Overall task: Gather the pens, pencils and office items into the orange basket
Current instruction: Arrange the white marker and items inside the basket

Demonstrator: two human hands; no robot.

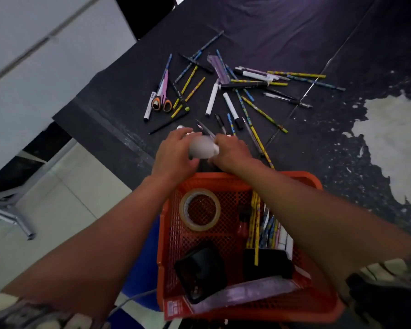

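2 hands, left hand (176,150) and right hand (231,151), gripping blurred white object (203,148)

The orange plastic mesh basket (223,179) has a smooth, slightly glossy rim. Inside it, the clear glossy tape roll (200,209) shines, while the black matt case (201,271) looks dull. The worktop (294,32) wears a black matt cloth, creased, with its coating flaked off rough and pale at the right (worn through). The orange-handled scissors (162,98) have smooth plastic loops. The pale tiled floor (64,198) looks smooth.
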